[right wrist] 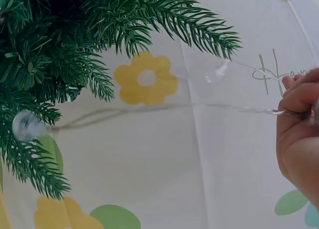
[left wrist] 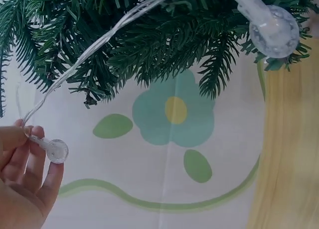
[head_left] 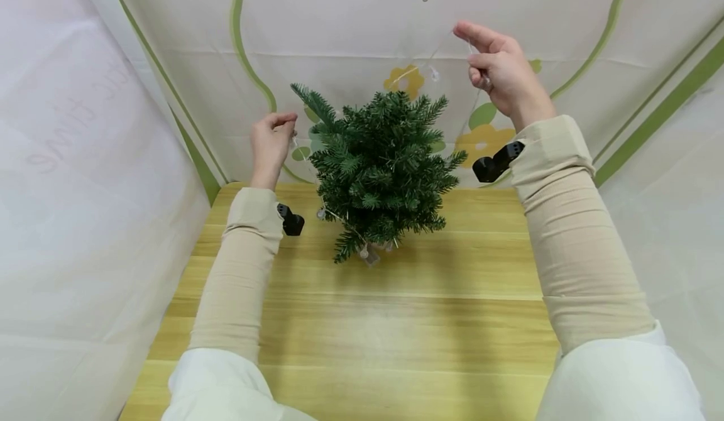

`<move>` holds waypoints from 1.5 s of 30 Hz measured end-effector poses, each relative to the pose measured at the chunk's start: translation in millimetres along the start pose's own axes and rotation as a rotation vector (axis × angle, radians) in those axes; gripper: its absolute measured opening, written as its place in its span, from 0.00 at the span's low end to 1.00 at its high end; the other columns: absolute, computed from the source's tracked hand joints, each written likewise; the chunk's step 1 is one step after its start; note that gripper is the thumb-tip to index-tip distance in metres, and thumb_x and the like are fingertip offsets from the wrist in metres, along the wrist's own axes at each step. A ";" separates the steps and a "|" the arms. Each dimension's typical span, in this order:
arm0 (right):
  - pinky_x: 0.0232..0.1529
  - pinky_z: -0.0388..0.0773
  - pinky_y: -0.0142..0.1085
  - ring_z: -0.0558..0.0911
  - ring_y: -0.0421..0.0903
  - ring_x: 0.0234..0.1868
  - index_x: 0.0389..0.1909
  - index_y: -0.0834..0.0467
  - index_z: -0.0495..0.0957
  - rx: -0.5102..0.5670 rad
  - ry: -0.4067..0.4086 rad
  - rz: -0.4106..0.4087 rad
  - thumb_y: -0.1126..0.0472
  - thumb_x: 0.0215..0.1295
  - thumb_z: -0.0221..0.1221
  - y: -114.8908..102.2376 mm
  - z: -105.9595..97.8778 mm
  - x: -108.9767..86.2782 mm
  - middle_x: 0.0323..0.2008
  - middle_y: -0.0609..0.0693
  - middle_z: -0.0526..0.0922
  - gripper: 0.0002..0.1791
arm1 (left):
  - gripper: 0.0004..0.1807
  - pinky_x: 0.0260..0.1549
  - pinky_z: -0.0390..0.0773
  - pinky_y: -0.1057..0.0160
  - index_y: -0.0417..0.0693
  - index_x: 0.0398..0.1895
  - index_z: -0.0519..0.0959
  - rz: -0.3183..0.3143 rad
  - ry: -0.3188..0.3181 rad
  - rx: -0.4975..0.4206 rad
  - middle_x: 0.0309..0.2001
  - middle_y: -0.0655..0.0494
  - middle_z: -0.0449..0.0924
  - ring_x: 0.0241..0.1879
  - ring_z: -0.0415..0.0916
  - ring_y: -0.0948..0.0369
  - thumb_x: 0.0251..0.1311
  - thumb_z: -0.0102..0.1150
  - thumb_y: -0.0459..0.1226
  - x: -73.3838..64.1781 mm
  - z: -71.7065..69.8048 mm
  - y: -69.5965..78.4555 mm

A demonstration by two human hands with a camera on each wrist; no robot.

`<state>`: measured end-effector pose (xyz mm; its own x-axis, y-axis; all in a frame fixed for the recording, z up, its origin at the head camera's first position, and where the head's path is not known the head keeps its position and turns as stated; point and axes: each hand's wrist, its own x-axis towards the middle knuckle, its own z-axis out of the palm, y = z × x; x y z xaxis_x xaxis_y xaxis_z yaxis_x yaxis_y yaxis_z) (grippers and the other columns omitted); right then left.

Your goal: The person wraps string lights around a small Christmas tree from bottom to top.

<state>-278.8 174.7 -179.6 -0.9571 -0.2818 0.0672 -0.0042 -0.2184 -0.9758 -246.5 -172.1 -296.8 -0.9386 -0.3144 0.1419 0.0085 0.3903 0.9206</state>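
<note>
A small green artificial Christmas tree (head_left: 384,163) stands on the wooden table. Clear wire with round transparent bulbs, a string of lights (left wrist: 94,47), runs around its lower left side. To the left of the tree my left hand (head_left: 273,144) pinches this wire, with a bulb (left wrist: 57,151) hanging beside the fingertips. Raised at the back right, my right hand (head_left: 500,69) pinches another stretch of the wire between thumb and fingers. From there one strand leads behind the tree, and a loose bulb (right wrist: 29,126) dangles near the branches.
The wooden table (head_left: 367,345) meets a white cloth backdrop (head_left: 339,25) printed with flowers and green lines. More white cloth (head_left: 85,220) hangs at the left and right. A small tag (head_left: 370,256) lies by the tree's base.
</note>
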 end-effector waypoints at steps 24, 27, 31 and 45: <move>0.14 0.60 0.23 0.63 0.37 0.13 0.74 0.53 0.50 0.071 0.019 -0.015 0.78 0.69 0.35 7.7 -15.4 2.7 0.76 0.38 0.50 0.34 | 0.20 0.67 0.68 0.60 0.35 0.63 0.70 0.074 -0.061 0.266 0.68 0.41 0.64 0.68 0.64 0.50 0.68 0.45 0.27 2.6 11.6 -2.7; 0.13 0.60 0.23 0.63 0.37 0.13 0.74 0.53 0.51 0.079 0.021 -0.005 0.78 0.69 0.35 8.8 -18.8 2.8 0.76 0.38 0.50 0.35 | 0.15 0.63 0.73 0.56 0.33 0.54 0.76 0.097 -0.018 0.351 0.61 0.39 0.71 0.63 0.69 0.48 0.68 0.45 0.28 -0.7 13.1 -5.6; 0.13 0.60 0.24 0.63 0.38 0.13 0.74 0.53 0.51 0.089 0.016 0.001 0.77 0.69 0.35 10.6 -23.4 3.1 0.76 0.38 0.50 0.34 | 0.14 0.47 0.80 0.58 0.37 0.52 0.78 0.053 0.031 0.334 0.52 0.42 0.79 0.50 0.78 0.51 0.69 0.47 0.31 -3.6 13.8 -7.8; 0.15 0.62 0.23 0.63 0.38 0.14 0.75 0.51 0.48 0.203 0.069 -0.060 0.80 0.67 0.31 15.8 -29.4 4.5 0.76 0.35 0.48 0.38 | 0.17 0.46 0.76 0.67 0.43 0.57 0.77 -0.124 -0.115 -0.095 0.60 0.49 0.74 0.52 0.73 0.59 0.70 0.45 0.32 -3.4 13.1 -2.0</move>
<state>-291.7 197.4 -200.8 -0.9744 -0.1999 0.1025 -0.0098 -0.4180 -0.9084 -247.8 -160.4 -304.0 -0.9678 -0.2515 -0.0124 -0.0823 0.2693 0.9595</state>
